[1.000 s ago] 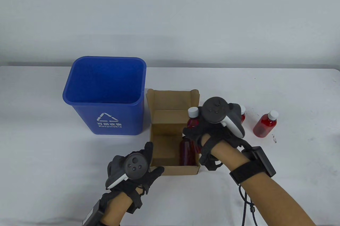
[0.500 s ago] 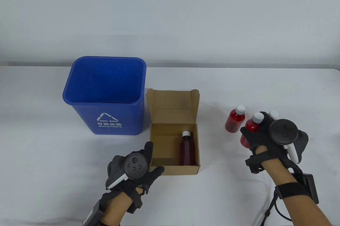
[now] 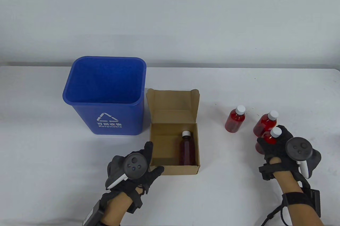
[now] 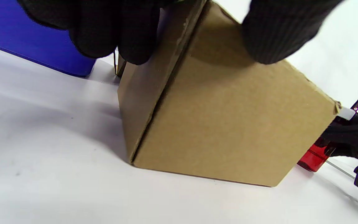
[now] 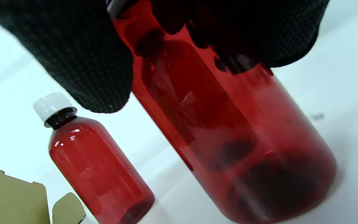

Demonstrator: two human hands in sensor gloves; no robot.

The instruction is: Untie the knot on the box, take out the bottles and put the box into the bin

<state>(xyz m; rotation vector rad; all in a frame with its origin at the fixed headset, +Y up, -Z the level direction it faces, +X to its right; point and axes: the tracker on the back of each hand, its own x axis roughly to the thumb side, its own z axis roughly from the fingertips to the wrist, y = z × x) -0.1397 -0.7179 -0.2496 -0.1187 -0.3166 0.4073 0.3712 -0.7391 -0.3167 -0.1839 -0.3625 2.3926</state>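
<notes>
Setting a red bottle (image 3: 267, 141) down at lower right of the frame, right hand (image 3: 283, 147) curled round it, beside two bottles already standing on the worktop (image 3: 239, 188). Bracing the open box (image 3: 174, 168) at lower centre, left hand (image 3: 138, 166) clasping its near corner. Lying inside, neck toward the upper frame, last bottle (image 3: 187, 150), well left of the right hand, nearer the left.
</notes>
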